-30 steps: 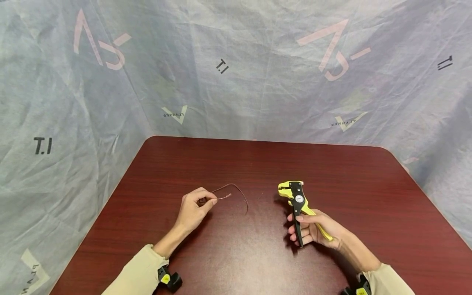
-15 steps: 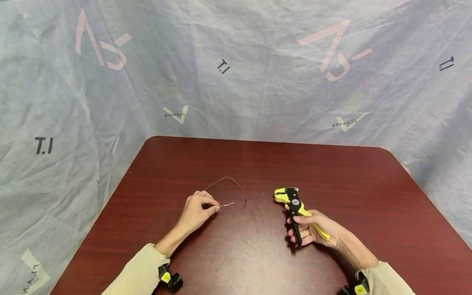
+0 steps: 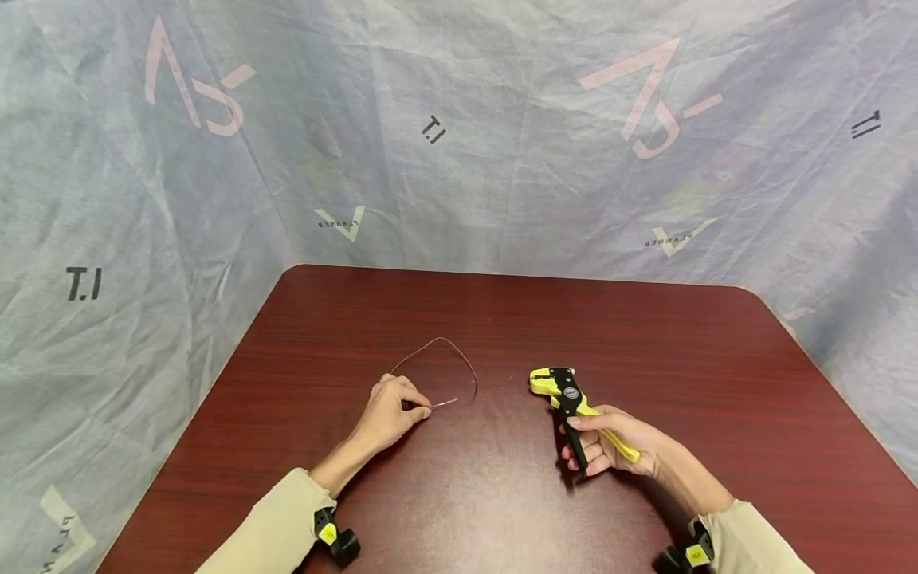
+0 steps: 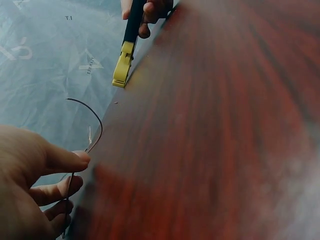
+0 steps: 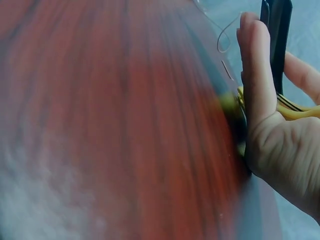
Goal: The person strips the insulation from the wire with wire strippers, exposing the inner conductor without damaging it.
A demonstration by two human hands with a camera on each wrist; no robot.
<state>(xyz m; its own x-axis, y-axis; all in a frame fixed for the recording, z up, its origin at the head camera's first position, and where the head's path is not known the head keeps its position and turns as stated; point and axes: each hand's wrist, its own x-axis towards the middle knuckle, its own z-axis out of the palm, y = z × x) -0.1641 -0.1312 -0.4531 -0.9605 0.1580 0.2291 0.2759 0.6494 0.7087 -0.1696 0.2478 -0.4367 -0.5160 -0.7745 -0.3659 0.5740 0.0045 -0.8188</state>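
Observation:
My left hand (image 3: 390, 410) pinches a thin brown wire (image 3: 446, 340) between thumb and forefinger. A bare, copper-coloured end (image 3: 446, 402) points right from the fingertips, while the rest of the wire loops up behind the hand. In the left wrist view the wire (image 4: 100, 124) curves above the thumb and trails down past the other fingers. My right hand (image 3: 613, 442) holds a yellow and black wire stripper (image 3: 570, 395) by its spread handles, the head turned left toward the wire. In the right wrist view the tool's head is hidden behind the hand (image 5: 260, 75).
A tiny wire scrap (image 3: 508, 383) lies on the dark red wooden table (image 3: 459, 494) between the two hands. Grey printed cloth (image 3: 473, 175) hangs behind the table and along both sides.
The left hand has shifted slightly right and nearer, bringing the wire's bare end lower. The wire stripper's head has dipped and moved a little left.

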